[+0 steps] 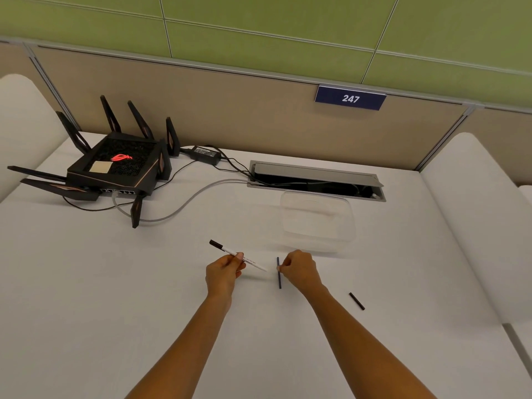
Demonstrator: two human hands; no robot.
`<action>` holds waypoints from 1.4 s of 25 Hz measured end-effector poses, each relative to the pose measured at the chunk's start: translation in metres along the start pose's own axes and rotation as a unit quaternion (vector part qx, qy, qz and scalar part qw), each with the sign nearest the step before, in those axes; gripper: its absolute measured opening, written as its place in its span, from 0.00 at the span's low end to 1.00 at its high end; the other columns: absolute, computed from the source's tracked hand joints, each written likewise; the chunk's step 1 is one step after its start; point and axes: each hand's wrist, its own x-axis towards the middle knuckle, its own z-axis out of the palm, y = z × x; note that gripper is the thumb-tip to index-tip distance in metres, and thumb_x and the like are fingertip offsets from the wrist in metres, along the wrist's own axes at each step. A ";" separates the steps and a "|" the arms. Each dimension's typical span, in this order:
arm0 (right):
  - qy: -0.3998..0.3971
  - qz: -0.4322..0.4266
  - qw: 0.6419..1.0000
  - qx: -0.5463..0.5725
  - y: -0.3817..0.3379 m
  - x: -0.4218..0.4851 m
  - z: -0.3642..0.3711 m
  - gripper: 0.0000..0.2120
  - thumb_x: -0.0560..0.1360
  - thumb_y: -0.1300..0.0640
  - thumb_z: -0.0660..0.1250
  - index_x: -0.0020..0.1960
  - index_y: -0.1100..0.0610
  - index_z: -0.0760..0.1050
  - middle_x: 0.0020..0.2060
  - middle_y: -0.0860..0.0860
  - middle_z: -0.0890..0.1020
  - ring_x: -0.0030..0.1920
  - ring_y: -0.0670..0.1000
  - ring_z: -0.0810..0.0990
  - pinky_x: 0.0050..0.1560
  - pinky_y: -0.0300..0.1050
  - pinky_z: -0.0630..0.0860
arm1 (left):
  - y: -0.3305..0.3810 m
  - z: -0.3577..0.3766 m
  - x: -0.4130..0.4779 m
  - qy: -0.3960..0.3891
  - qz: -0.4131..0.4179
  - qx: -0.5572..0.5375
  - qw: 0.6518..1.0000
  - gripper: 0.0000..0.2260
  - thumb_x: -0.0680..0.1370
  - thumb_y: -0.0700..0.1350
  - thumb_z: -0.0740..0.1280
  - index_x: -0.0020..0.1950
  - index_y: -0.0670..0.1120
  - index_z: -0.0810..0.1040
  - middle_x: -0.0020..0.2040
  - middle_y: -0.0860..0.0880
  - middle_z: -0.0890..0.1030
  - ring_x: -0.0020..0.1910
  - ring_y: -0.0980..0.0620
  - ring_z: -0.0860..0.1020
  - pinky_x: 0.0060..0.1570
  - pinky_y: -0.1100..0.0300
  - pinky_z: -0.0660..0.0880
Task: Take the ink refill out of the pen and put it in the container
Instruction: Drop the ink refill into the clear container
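Note:
My left hand (224,269) grips a white pen barrel (253,263) with a black cap end pointing up and to the left. My right hand (299,270) pinches a thin dark blue ink refill (279,279), held nearly upright just right of the barrel's open end and apart from it. A clear plastic container (318,220) stands on the white desk, behind and slightly right of my right hand. A small black pen piece (357,301) lies on the desk to the right of my right forearm.
A black router (115,165) with several antennas sits at the back left, with a power brick (205,154) and cables trailing toward an open cable hatch (316,180) just behind the container. White padded dividers flank the desk on both sides.

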 end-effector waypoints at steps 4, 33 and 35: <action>0.009 0.030 0.998 -0.050 -0.004 -0.002 0.011 0.11 0.70 0.54 0.71 0.37 0.61 0.74 0.36 0.55 0.80 0.34 0.54 0.78 0.35 0.44 0.75 | 0.001 0.000 0.001 -0.002 0.006 0.002 1.000 0.10 0.75 0.41 0.71 0.51 0.35 0.82 0.43 0.41 0.81 0.41 0.49 0.80 0.53 0.53 0.78; 0.111 0.059 0.983 0.131 -0.033 0.066 -0.086 0.09 0.69 0.57 0.72 0.44 0.62 0.82 0.33 0.55 0.85 0.32 0.53 0.84 0.43 0.50 0.84 | -0.004 0.032 0.013 -0.035 -0.016 0.011 0.999 0.10 0.76 0.41 0.70 0.51 0.35 0.82 0.43 0.41 0.82 0.43 0.47 0.80 0.53 0.53 0.79; 0.096 0.082 0.986 0.110 -0.030 0.082 -0.082 0.09 0.70 0.57 0.72 0.44 0.63 0.82 0.32 0.55 0.84 0.31 0.53 0.84 0.42 0.48 0.84 | -0.005 0.034 0.015 -0.040 -0.021 0.005 0.999 0.09 0.76 0.41 0.70 0.50 0.35 0.82 0.43 0.41 0.82 0.42 0.48 0.81 0.50 0.56 0.80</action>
